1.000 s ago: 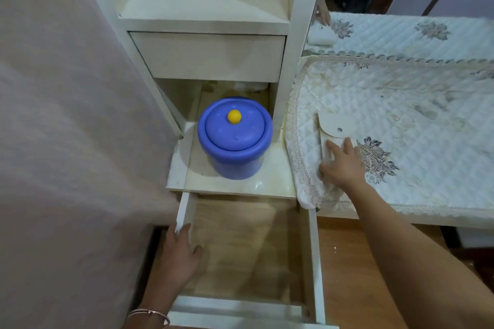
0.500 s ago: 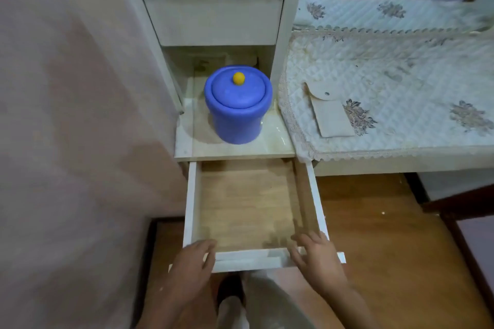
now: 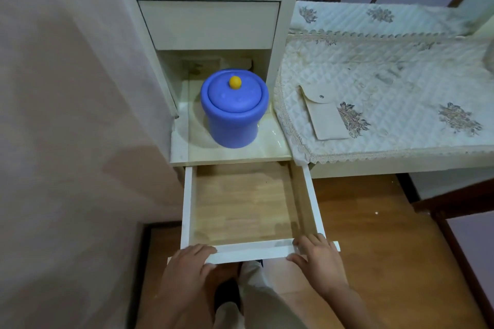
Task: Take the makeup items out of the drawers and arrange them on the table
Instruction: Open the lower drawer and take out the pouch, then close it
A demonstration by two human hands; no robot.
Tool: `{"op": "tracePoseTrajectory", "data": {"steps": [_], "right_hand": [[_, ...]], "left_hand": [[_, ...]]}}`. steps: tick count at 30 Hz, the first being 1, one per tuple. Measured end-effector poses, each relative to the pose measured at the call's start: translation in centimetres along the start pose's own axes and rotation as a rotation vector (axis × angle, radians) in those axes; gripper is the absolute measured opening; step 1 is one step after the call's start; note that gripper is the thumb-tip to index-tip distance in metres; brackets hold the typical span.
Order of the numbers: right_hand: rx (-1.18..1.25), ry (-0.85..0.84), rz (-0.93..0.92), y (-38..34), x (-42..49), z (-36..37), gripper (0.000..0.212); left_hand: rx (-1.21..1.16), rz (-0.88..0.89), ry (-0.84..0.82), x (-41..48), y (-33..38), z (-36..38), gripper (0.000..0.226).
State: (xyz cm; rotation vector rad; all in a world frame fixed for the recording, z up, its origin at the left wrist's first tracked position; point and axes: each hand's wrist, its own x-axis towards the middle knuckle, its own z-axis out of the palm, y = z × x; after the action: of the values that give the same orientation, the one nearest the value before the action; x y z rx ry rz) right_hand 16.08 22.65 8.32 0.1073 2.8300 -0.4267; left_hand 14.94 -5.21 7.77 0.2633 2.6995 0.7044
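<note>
Hands, change: a second ago the right hand (image 3: 318,258) lay on the pouch (image 3: 324,117) up on the table (image 3: 401,165), and the left hand (image 3: 187,266) sat on the side rim of the low drawer (image 3: 187,203). Now both are down at that drawer's front panel, one at each corner.
Pouch, change: it lies alone where the right hand left it and has not moved since.
Grip: each hand has its fingers curled over the top edge of the front panel and its thumb on the outer face, so both clasp the panel.
Meaning: I judge the pouch placed and this drawer finished. The two-handed hold looks like a set-up for pushing it shut, and the top drawer (image 3: 208,24) is the likely next stop.
Table: covered by a quilted cloth (image 3: 401,67). It bears the pouch near its left edge, well apart from both hands.
Low drawer: pulled far out, with a bare wooden bottom and nothing in it.
Top drawer: closed, contents hidden.
Jar (image 3: 232,128): blue, with its lid (image 3: 232,99) on and a yellow knob (image 3: 235,82) on top. It stands on the shelf (image 3: 270,141) between the two drawers. Its contents are hidden, and I cannot tell whether it counts as makeup.
Pouch: cream, with its snap flap closed. What is inside does not show.
</note>
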Motion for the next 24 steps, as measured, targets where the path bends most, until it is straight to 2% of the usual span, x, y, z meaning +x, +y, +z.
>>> {"op": "tracePoseTrajectory", "data": {"steps": [3, 5, 8, 11, 16, 24], "right_hand": [[-0.031, 0.053, -0.026, -0.6, 3.3, -1.0, 0.035], [-0.148, 0.075, -0.045, -1.3, 5.9, -2.2, 0.053], [-0.237, 0.180, -0.118, -2.5, 9.7, -3.9, 0.089], [-0.253, 0.227, -0.154, -2.9, 12.9, -4.7, 0.103], [-0.334, 0.247, -0.198, -2.1, 16.3, -4.7, 0.089], [-0.266, 0.381, -0.131, -2.8, 18.2, -4.2, 0.048]], "left_hand": [[0.017, -0.045, 0.042, 3.2, -0.1, -0.4, 0.030], [0.064, -0.069, 0.068, 5.5, 0.5, -1.8, 0.034], [0.233, -0.062, 0.190, 8.8, 1.6, -3.4, 0.061], [0.282, -0.060, 0.290, 11.9, 2.2, -4.6, 0.074], [0.264, -0.077, 0.286, 14.9, 1.4, -5.2, 0.070], [0.236, -0.220, 0.353, 17.3, 1.5, -5.4, 0.058]]}}
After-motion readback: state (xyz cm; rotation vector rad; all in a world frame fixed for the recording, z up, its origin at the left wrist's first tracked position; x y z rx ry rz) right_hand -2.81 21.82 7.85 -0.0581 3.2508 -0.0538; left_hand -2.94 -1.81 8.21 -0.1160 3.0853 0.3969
